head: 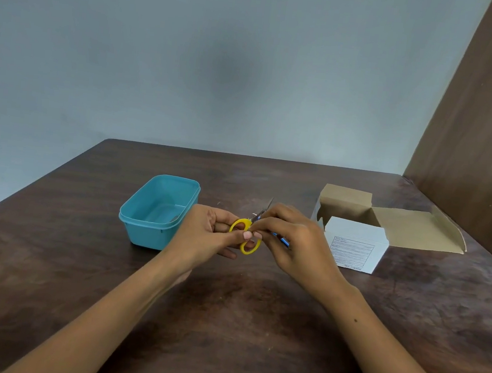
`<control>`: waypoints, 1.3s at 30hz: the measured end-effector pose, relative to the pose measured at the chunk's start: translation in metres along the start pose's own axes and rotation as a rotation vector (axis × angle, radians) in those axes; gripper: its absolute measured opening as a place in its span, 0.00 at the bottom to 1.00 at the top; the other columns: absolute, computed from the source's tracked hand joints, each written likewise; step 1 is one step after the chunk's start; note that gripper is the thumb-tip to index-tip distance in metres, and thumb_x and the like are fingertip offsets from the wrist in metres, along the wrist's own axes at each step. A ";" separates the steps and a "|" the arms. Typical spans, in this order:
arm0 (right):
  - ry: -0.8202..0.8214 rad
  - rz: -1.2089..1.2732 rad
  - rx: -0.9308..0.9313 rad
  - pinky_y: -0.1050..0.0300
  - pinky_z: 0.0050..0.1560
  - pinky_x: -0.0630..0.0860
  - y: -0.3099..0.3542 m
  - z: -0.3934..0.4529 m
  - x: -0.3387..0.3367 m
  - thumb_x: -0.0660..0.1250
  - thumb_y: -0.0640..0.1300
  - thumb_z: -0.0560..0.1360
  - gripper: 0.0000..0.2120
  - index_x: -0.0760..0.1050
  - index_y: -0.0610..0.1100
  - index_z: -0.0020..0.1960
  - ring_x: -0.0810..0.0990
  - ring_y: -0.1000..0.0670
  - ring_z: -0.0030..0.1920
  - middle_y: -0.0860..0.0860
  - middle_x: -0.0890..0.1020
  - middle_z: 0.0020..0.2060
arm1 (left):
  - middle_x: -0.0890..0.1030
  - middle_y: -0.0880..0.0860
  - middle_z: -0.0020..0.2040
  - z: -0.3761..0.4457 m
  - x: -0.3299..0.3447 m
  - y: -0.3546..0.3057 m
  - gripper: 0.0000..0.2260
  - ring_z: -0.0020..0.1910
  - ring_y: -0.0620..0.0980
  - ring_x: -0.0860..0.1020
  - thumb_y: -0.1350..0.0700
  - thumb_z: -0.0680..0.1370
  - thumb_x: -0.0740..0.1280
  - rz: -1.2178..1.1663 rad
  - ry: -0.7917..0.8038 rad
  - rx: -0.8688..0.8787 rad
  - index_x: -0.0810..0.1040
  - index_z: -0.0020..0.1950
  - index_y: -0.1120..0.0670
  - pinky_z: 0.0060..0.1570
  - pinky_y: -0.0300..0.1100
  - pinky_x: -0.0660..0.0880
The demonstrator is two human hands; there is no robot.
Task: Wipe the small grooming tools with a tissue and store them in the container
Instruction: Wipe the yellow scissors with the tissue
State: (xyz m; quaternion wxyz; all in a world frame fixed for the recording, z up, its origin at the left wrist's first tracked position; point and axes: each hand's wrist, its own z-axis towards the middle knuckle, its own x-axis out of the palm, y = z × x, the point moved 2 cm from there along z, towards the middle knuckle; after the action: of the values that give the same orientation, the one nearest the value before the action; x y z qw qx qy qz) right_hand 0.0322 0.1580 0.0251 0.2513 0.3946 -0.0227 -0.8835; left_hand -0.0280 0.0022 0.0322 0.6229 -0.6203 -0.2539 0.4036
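Small yellow-handled scissors [247, 235] are grasped by the fingers of both the left hand [209, 235] and the right hand [287, 239] above the tabletop [224, 320] middle, near the blue container [157, 210].

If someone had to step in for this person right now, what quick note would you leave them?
Left hand: holds the scissors by the yellow handles.
Right hand: fingers on the scissors near the blades; a blue tool shows under it.
Container: open, left of the hands, looks empty.
Box: open, to the right.
Done: nothing stored.
Left: no tissue clearly visible; wipe each tool, put them in the container.
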 end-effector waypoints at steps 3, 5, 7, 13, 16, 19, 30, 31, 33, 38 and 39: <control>0.019 -0.060 -0.023 0.56 0.35 0.75 -0.003 0.000 -0.002 0.66 0.45 0.74 0.06 0.81 0.48 0.49 0.77 0.52 0.46 0.53 0.80 0.44 | 0.86 0.53 0.40 0.000 0.000 0.001 0.08 0.40 0.48 0.85 0.61 0.71 0.72 0.037 0.008 0.000 0.83 0.49 0.58 0.34 0.37 0.80; -0.007 -0.139 -0.018 0.57 0.33 0.74 -0.004 0.000 -0.003 0.67 0.44 0.73 0.05 0.81 0.48 0.47 0.77 0.51 0.46 0.52 0.80 0.43 | 0.86 0.53 0.40 0.001 0.000 0.002 0.07 0.40 0.48 0.85 0.61 0.71 0.72 0.058 0.012 -0.009 0.83 0.49 0.58 0.34 0.38 0.81; -0.071 -0.194 0.026 0.56 0.31 0.75 -0.006 0.000 -0.005 0.68 0.43 0.72 0.04 0.82 0.47 0.45 0.78 0.50 0.44 0.52 0.80 0.42 | 0.86 0.54 0.40 0.002 0.001 0.003 0.07 0.39 0.48 0.85 0.62 0.71 0.72 0.065 0.023 -0.023 0.83 0.48 0.58 0.35 0.39 0.81; -0.312 -0.178 0.237 0.59 0.31 0.72 -0.013 -0.001 -0.012 0.69 0.40 0.74 0.03 0.81 0.43 0.45 0.77 0.50 0.39 0.49 0.80 0.41 | 0.86 0.54 0.39 0.004 0.002 0.002 0.05 0.38 0.49 0.85 0.62 0.71 0.72 0.038 0.020 -0.047 0.83 0.46 0.56 0.35 0.39 0.81; -0.317 -0.121 0.248 0.56 0.31 0.75 -0.013 -0.002 -0.010 0.69 0.39 0.73 0.02 0.81 0.42 0.45 0.77 0.50 0.37 0.49 0.80 0.41 | 0.86 0.54 0.38 0.003 0.002 0.002 0.04 0.38 0.49 0.85 0.62 0.71 0.72 0.033 0.027 -0.039 0.83 0.45 0.56 0.35 0.39 0.81; -0.257 -0.060 0.192 0.51 0.32 0.77 -0.008 -0.001 -0.002 0.67 0.42 0.74 0.05 0.81 0.43 0.46 0.78 0.51 0.38 0.50 0.80 0.42 | 0.86 0.54 0.38 0.003 0.001 0.002 0.04 0.38 0.49 0.85 0.62 0.71 0.72 0.045 0.044 -0.035 0.83 0.45 0.57 0.36 0.39 0.81; -0.339 -0.022 0.256 0.56 0.34 0.76 -0.011 -0.002 -0.007 0.71 0.38 0.72 0.04 0.83 0.43 0.47 0.77 0.54 0.37 0.50 0.80 0.41 | 0.86 0.58 0.43 0.001 0.007 0.005 0.09 0.45 0.53 0.84 0.61 0.74 0.70 0.073 0.229 -0.082 0.78 0.51 0.63 0.44 0.46 0.81; -0.326 -0.006 0.241 0.57 0.34 0.76 -0.011 -0.001 -0.007 0.71 0.37 0.72 0.04 0.83 0.43 0.46 0.77 0.54 0.37 0.50 0.80 0.41 | 0.86 0.58 0.43 0.001 0.006 0.005 0.08 0.45 0.54 0.84 0.61 0.74 0.70 0.071 0.234 -0.085 0.77 0.51 0.62 0.44 0.46 0.81; -0.259 0.035 0.193 0.59 0.36 0.76 -0.008 -0.001 -0.005 0.70 0.38 0.72 0.05 0.82 0.43 0.47 0.77 0.55 0.38 0.50 0.80 0.41 | 0.85 0.58 0.43 0.001 0.005 0.005 0.08 0.43 0.54 0.84 0.61 0.74 0.70 0.066 0.225 -0.088 0.77 0.50 0.62 0.43 0.46 0.81; -0.168 0.056 0.136 0.60 0.39 0.77 -0.005 0.000 -0.004 0.70 0.38 0.73 0.06 0.82 0.43 0.48 0.78 0.56 0.41 0.51 0.80 0.42 | 0.85 0.59 0.42 0.000 0.004 0.004 0.10 0.42 0.56 0.85 0.62 0.74 0.70 0.059 0.239 -0.095 0.74 0.52 0.64 0.40 0.44 0.81; -0.202 0.051 0.151 0.60 0.38 0.77 -0.006 0.000 -0.005 0.70 0.37 0.73 0.05 0.82 0.43 0.48 0.78 0.56 0.40 0.51 0.80 0.42 | 0.85 0.59 0.42 0.000 0.005 0.004 0.10 0.42 0.57 0.85 0.62 0.74 0.70 0.062 0.245 -0.093 0.74 0.52 0.64 0.40 0.45 0.81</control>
State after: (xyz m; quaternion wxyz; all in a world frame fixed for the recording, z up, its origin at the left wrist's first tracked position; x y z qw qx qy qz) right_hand 0.0324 0.1655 0.0268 0.2394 0.3208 -0.1244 -0.9079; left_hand -0.0266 0.0059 0.0277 0.6070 -0.7008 -0.1751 0.3313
